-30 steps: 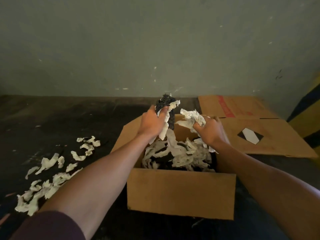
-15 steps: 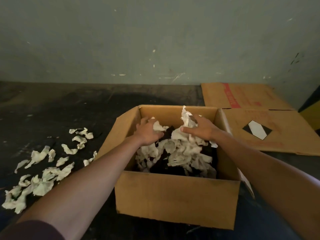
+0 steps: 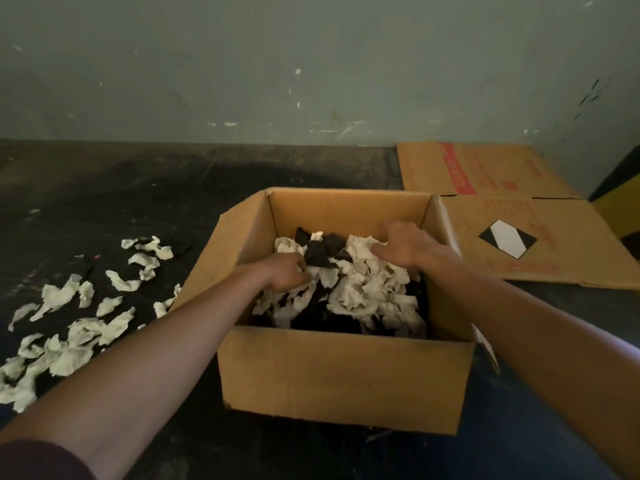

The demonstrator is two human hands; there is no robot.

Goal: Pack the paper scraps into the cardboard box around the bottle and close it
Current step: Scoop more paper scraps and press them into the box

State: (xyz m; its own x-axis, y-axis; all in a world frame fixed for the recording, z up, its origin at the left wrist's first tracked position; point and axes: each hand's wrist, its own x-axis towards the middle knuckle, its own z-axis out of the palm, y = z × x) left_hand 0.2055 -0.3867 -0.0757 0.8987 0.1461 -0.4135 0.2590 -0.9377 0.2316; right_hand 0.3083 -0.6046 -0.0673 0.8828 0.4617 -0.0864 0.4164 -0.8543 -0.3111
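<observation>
Lying on dark floor (image 3: 104, 202) beneath green wall (image 3: 311, 64), scattered scraps (image 3: 86, 320).

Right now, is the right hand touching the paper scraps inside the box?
Touching. The head view shows the right hand pressing on the paper scraps in the cardboard box.

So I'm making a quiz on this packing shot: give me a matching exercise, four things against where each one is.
Things:
1. left hand
2. loose scraps
3. flat cardboard
4. box

Places:
A. on the dark floor, left of the box
B. in the middle, open-topped
C. inside the box, on the paper
D. lying right of the box, by the wall

Pairs: 1-C, 2-A, 3-D, 4-B
</observation>
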